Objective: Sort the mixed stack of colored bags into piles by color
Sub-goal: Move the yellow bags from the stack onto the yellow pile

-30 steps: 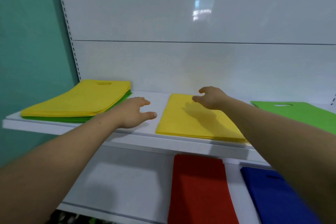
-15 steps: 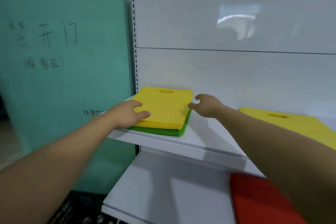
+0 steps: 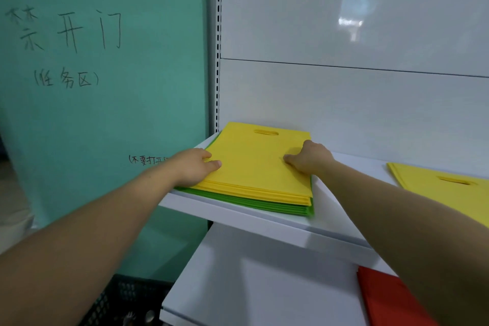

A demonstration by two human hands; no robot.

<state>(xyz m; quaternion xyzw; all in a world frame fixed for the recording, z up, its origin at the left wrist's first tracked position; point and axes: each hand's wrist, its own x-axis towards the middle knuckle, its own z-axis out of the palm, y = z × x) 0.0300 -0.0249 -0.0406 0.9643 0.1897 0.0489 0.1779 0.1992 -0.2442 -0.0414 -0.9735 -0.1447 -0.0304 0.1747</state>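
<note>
Red bags (image 3: 391, 299): lower shelf (image 3: 264, 286), right.
Left hand (image 3: 193, 167): thumb on top, gripping mixed stack (image 3: 254, 167) at its left edge.
Right hand (image 3: 309, 159): fingers curled at right edge; grip unclear.
Mixed stack: yellow over green, upper shelf (image 3: 264, 222), left end.
Wall writing (image 3: 63, 42): "禁开门 (任务区)".

Head view, down onto near shelf (image 3: 264, 222)

Left hand (image 3: 193, 167), right hand (image 3: 310, 160) on mixed stack (image 3: 251, 159)
</note>
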